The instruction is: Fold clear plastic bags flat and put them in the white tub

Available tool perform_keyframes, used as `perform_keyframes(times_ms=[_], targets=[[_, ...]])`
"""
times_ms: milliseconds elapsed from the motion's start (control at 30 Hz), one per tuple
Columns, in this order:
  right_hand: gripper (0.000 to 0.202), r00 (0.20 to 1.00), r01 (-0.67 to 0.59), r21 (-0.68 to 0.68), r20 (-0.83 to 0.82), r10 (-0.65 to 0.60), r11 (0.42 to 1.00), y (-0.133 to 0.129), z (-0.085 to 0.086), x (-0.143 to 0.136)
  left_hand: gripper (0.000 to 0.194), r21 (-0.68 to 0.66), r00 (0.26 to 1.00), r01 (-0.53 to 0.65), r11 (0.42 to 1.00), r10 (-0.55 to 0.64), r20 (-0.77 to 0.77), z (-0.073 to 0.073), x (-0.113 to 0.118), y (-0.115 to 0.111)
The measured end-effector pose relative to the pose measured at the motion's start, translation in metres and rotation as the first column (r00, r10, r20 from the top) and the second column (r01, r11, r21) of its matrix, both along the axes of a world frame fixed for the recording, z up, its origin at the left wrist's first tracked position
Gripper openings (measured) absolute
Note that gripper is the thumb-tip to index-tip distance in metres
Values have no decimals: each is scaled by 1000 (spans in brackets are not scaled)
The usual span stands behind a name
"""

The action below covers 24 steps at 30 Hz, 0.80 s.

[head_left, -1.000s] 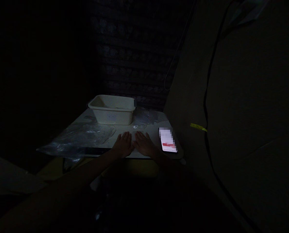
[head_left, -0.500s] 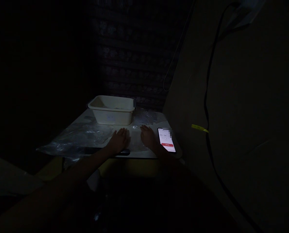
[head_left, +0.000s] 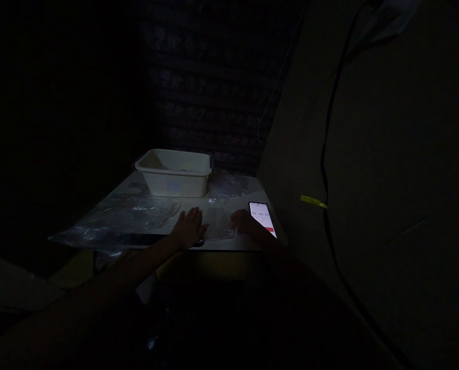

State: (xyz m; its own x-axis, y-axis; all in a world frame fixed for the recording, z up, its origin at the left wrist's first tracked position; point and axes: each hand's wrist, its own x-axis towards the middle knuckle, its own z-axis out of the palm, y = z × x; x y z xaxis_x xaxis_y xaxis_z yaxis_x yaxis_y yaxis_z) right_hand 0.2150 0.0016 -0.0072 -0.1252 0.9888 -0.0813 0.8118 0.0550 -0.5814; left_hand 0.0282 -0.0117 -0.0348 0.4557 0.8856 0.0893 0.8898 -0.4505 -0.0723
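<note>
The scene is very dark. My left hand (head_left: 188,226) lies on the table's near part with its fingers spread, at the left edge of a small clear plastic bag (head_left: 218,230). That bag lies flat between my two hands. My right hand (head_left: 243,222) is at the bag's right edge, its fingers bunched and curled. Whatever they hold is too dark to make out. A larger heap of clear plastic bags (head_left: 136,215) spreads to the left of my left hand.
A white plastic tub (head_left: 175,184) stands at the back of the white table (head_left: 248,245), with crumpled clear plastic (head_left: 229,184) beside it. A lit phone (head_left: 260,211) showing a timer lies by my right wrist. A black cable (head_left: 324,154) with a yellow tag (head_left: 313,201) hangs at right.
My right hand has moved slightly right and nearer, its fingers now more curled. My left hand has spread its fingers at almost the same place. The view has shifted a little.
</note>
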Motion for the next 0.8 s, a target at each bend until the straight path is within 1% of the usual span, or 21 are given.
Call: perform_keyframes(times_ms=[67, 200, 267, 300, 367, 433, 533, 600, 633, 700, 800], targets=[[10, 994, 19, -94, -102, -28, 995, -5, -4, -1, 50, 4, 1000, -11, 1000, 11, 3, -2, 0, 1], [32, 951, 82, -197, -278, -136, 977, -15, -6, 0, 50, 15, 1000, -13, 1000, 13, -4, -5, 0, 2], [37, 889, 99, -231, -416, -190, 968, -22, -4, 3, 50, 23, 1000, -9, 1000, 9, -8, -6, -1, 2], [38, 840, 89, -255, -500, -210, 963, -25, -3, 6, 50, 25, 1000, -7, 1000, 7, -9, -6, -1, 2], [38, 722, 29, -301, -653, -228, 953, -32, -3, 11, 50, 23, 1000, -9, 1000, 9, -6, -7, -1, 3], [36, 615, -84, -308, -764, -194, 948, -38, -6, 17, 50, 30, 1000, -9, 1000, 9, 4, -9, -2, 4], [33, 452, -265, -242, -886, -101, 933, -41, -17, 23, 51, 37, 1000, 2, 999, -2, 19, -9, -2, 4], [33, 389, -354, -206, -920, -57, 912, -39, -25, 26, 49, 34, 1000, 3, 999, -4, 24, -9, -2, 4], [32, 379, -379, -203, -924, -49, 903, -38, -29, 28, 48, 33, 1000, 1, 999, -2, 24, -8, -2, 4], [29, 389, -398, -218, -920, -51, 891, -35, -33, 30, 47, 37, 1000, 0, 999, -1, 21, -8, -2, 3], [26, 455, -376, -248, -889, -55, 893, -32, -35, 32, 48, 34, 1000, 0, 999, -1, 12, -7, -1, 2]])
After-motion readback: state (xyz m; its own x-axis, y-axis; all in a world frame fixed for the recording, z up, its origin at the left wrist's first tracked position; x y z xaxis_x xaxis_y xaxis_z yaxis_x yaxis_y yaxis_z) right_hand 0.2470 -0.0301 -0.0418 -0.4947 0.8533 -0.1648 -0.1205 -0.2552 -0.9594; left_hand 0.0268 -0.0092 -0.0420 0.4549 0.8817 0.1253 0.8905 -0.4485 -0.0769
